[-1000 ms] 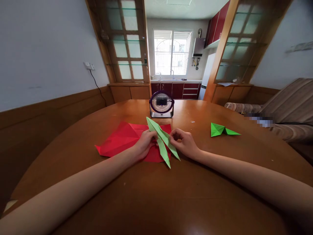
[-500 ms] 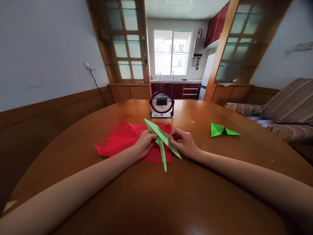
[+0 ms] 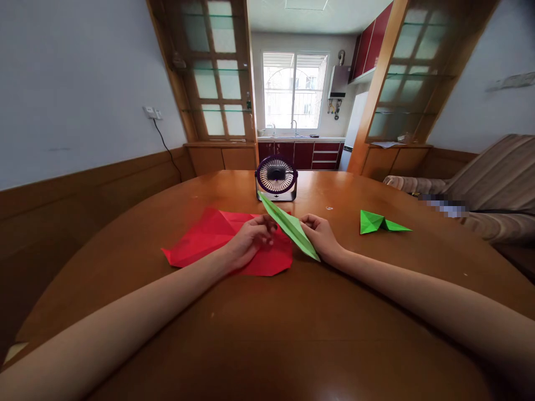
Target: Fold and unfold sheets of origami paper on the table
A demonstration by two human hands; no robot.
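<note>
Pinching from both sides, the left hand [image 3: 251, 240] and right hand [image 3: 321, 236] each keep a closed grip on the narrow light-green folded paper [image 3: 290, 226], held above the red sheet [image 3: 209, 236] on the table [image 3: 267, 323]. Its two splayed lower points have merged into one flat strip, so that fold appears complete.

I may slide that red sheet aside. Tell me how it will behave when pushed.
The red sheet looks thin and creased, so it probably buckles rather than slides stiffly. It is likely very light. The left hand rests on it, which may pin it.
</note>
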